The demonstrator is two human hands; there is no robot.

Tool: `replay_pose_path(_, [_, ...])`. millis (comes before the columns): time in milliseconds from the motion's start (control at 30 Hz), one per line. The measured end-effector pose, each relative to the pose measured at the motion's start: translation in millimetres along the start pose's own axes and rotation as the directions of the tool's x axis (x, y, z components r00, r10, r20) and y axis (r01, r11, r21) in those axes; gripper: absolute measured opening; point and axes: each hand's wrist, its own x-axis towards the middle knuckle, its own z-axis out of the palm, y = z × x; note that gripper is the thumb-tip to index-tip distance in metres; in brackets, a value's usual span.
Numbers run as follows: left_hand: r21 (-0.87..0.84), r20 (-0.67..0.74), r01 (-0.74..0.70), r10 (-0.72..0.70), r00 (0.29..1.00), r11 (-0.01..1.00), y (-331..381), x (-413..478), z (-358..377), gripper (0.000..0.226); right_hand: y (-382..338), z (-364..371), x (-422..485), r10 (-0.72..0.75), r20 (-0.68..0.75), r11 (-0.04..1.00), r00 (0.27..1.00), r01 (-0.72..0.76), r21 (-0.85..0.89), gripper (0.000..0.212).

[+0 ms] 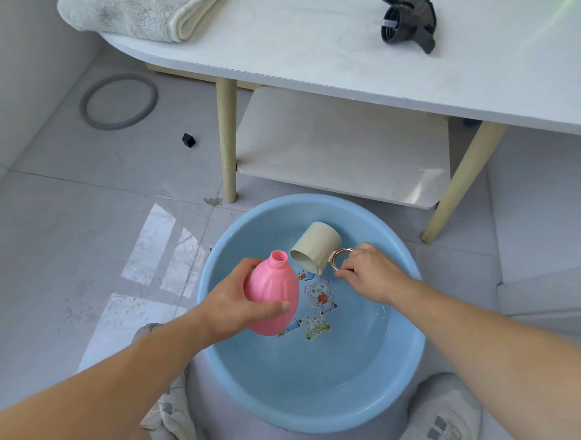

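Shoes: a pair of shoes stands either side of the basin's near rim, so the person is right over the work.
Basin: the blue basin sits on the floor as a catch-all. It seems to hold a shallow layer of water, though the surface is hard to make out.
Left hand: the left hand is wrapped round the belly of the pink bottle, thumb across the front. It holds the bottle above the basin's left side.
Bottle: its capless neck is tipped up and towards the basin's middle, probably so it can take a pour and let spills fall back in.
Right hand: the right hand, over the basin's far right, pinches the handle with curled fingers.
Cup: the beige cup lies almost on its side above the basin's far part, its mouth turned towards the bottle neck and close to it (a pouring or scooping attitude).
Shelf: the low shelf lies just beyond the basin.
Floor bits: a black block and a grey ring lie beyond and left of the basin, well apart from it.
Table: the white table stands past the basin's far rim.
Spray head: the black spray head lies there, likely parked dry while the bottle is open.
Towel: the folded towel lies on the table's left end.
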Motion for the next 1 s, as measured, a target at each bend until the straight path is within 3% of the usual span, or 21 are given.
replay_pose_path(333, [-0.002,-0.002,-0.009,0.009,1.0,1.0,2.1,-0.6,0.7,0.085,-5.5,11.1,-2.7,0.12,0.003,0.988,0.993,-0.12,0.099,0.04])
replay_pose_path(533, [0.005,-0.019,-0.041,0.041,0.999,0.999,8.4,-5.2,-3.6,0.084,-20.5,-8.5,-10.5,0.363,-0.009,0.816,0.932,-0.313,0.486,0.045])
replay_pose_path(767, [-0.018,-0.029,-0.105,0.104,0.994,0.994,26.2,-18.0,-7.2,0.081,-35.6,-60.8,-36.2,0.367,0.006,0.585,0.93,-0.236,0.776,0.032])
replay_pose_path(1000, [-0.022,-0.027,-0.169,0.168,0.985,0.985,44.7,-31.0,-4.5,0.078,-70.0,-128.4,-75.6,0.359,-0.108,0.537,0.927,-0.111,0.836,0.027])
